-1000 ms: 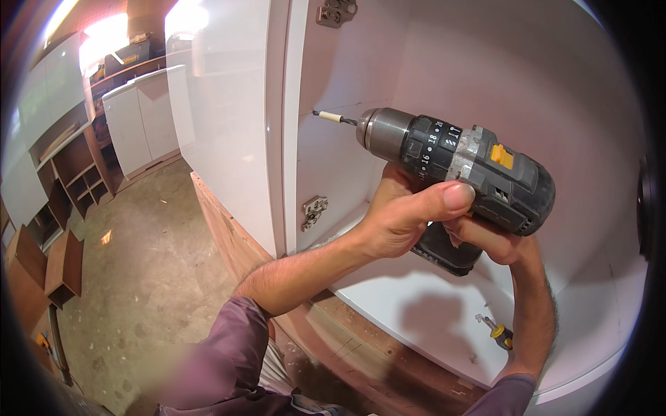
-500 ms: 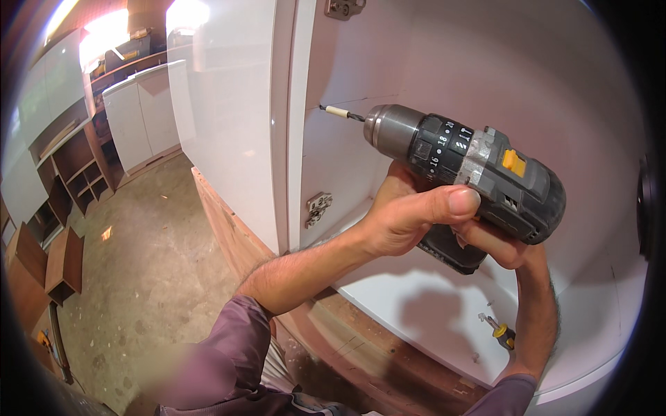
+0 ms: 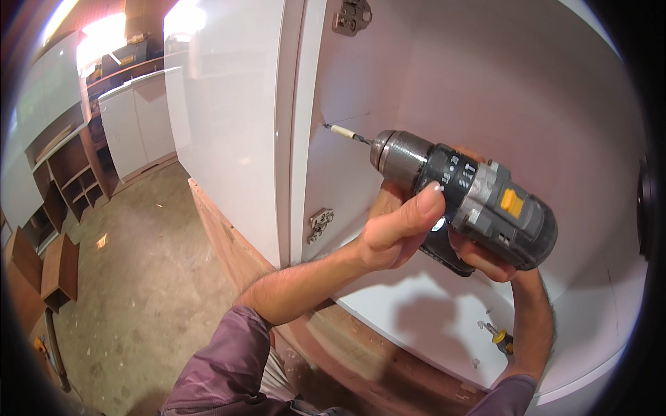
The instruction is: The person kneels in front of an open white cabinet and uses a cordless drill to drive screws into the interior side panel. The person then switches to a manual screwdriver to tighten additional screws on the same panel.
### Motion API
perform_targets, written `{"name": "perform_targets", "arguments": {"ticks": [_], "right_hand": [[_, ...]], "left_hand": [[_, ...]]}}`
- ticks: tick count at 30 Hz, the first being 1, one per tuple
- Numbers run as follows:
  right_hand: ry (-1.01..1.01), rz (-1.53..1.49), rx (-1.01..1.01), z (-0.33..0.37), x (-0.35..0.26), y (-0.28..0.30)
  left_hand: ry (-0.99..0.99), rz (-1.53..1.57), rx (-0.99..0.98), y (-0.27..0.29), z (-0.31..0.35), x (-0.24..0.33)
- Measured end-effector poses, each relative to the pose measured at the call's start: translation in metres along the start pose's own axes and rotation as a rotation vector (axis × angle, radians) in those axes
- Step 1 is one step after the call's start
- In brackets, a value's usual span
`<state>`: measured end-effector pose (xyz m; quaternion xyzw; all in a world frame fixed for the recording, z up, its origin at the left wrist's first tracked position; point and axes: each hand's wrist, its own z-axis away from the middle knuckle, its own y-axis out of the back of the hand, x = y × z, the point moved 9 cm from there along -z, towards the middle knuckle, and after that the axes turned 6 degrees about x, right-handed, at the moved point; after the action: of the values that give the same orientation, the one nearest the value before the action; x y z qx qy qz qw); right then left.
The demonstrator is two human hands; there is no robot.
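Left hand point(image 3: 397, 232) and right hand point(image 3: 489, 263) are being used to grasp the drill point(image 3: 482, 197), seemingly for steadiness, its sleeved bit point(image 3: 343, 131) being set against the cabinet's side wall point(image 3: 347, 173), near the front edge point(image 3: 309, 139).

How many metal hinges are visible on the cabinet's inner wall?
2: an upper hinge above the drill bit, near the picture's top edge, and a lower hinge below it. More may be outside the view.

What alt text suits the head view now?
The left hand and right hand hold a black cordless drill inside a white cabinet, its bit pointing at the side panel between two metal hinges. What looks like a yellow-and-black screwdriver lies on the cabinet floor.
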<state>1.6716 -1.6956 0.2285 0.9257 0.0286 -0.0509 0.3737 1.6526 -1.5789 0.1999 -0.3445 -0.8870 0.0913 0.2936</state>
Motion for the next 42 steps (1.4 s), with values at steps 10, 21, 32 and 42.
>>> {"name": "perform_targets", "arguments": {"ticks": [10, 21, 32, 42], "right_hand": [[-0.038, 0.084, -0.063, 0.002, 0.004, -0.008], [-0.176, 0.042, -0.103, 0.007, 0.008, -0.006], [-0.25, 0.035, -0.124, 0.013, 0.017, -0.009], [-0.286, 0.036, -0.129, 0.008, 0.013, -0.008]], "left_hand": [[-0.005, 0.015, 0.075, 0.001, 0.003, 0.003], [-0.032, 0.112, 0.147, 0.004, 0.0, 0.002], [-0.04, 0.098, 0.108, 0.003, 0.0, 0.005], [-0.039, 0.109, 0.123, 0.006, 0.001, 0.004]]}}
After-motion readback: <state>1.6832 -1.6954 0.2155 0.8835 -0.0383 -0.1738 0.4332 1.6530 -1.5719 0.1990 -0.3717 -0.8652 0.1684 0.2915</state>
